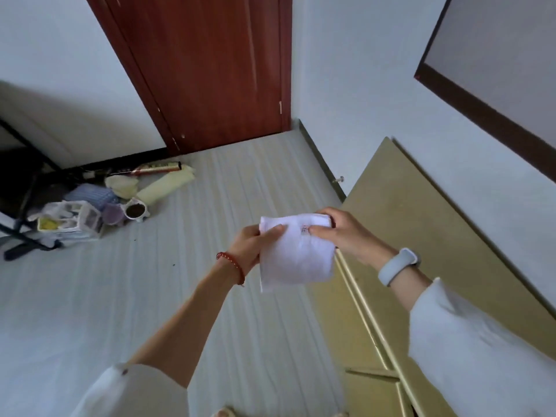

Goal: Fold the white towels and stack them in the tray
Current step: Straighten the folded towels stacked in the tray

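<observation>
A person holds a folded white towel (296,252) in mid-air with both hands, above a pale striped floor (210,236) and just left of a yellow-green cabinet (400,236) that stands along the right wall. The left hand (254,243), a red bead bracelet (231,264) at its wrist, pinches the towel's upper left edge, thumb laid over the front of the cloth. The right hand (346,233), with a pale blue wristband (398,266) on its wrist, grips the upper right corner, thumb pressed beside a small printed label on the fabric. The towel hangs down from the two grips as a roughly square packet, its lower edge free. Both forearms emerge from white sleeves (481,356). At the far end of the room a dark red door (210,70) stands shut between white walls. On the floor at far left, well apart from the towel, lies a loose heap of household items (114,203), among them a cream-coloured roll, a blue bundle and a cup with dark contents, beside a black metal frame (27,200)
</observation>
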Available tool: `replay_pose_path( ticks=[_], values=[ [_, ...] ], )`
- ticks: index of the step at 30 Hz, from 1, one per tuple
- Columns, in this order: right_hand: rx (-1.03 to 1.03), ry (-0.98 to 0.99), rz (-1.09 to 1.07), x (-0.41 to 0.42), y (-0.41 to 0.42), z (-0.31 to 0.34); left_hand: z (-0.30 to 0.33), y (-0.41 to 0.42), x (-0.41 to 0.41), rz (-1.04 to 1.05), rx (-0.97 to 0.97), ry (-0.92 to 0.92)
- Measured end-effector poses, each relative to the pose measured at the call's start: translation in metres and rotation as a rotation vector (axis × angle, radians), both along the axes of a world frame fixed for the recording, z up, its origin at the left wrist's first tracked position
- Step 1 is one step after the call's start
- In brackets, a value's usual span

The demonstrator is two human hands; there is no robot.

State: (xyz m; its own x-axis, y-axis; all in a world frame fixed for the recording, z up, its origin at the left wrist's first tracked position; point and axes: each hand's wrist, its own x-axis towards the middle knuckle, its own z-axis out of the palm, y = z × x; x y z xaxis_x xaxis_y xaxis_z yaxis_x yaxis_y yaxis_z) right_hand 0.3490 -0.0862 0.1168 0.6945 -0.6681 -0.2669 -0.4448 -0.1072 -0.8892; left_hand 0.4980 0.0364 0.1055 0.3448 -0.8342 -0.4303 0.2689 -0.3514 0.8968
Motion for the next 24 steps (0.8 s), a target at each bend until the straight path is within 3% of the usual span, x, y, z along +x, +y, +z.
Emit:
replay_pose_path(
  ticks=[3,5,7,11,14,16,19,24],
  values=[
    [0.245,-0.103,-0.150,0.064,0.049,0.008,0.005,0.040,0.054,0.225,0.080,-0.458],
    [0.433,-0.142,-0.171,0.113,0.084,0.013,0.011,0.072,0.097,0.326,0.088,-0.592],
    [0.440,-0.145,-0.138,0.169,0.122,0.017,0.019,0.109,0.147,0.435,0.099,-0.626],
    [0.005,-0.130,-0.060,0.286,0.195,0.018,0.030,0.195,0.239,0.488,0.004,-0.393],
    [-0.141,-0.179,0.037,0.360,0.247,0.021,0.023,0.264,0.296,0.377,0.002,-0.250],
    [-0.222,-0.185,0.109,0.407,0.278,0.020,0.020,0.301,0.332,0.436,0.030,-0.346],
    [-0.388,-0.199,0.229,0.469,0.320,0.014,0.017,0.343,0.379,0.662,0.205,-0.636],
    [-0.491,-0.244,0.367,0.593,0.376,0.008,0.020,0.404,0.483,0.892,0.376,-0.802]
  ],
)
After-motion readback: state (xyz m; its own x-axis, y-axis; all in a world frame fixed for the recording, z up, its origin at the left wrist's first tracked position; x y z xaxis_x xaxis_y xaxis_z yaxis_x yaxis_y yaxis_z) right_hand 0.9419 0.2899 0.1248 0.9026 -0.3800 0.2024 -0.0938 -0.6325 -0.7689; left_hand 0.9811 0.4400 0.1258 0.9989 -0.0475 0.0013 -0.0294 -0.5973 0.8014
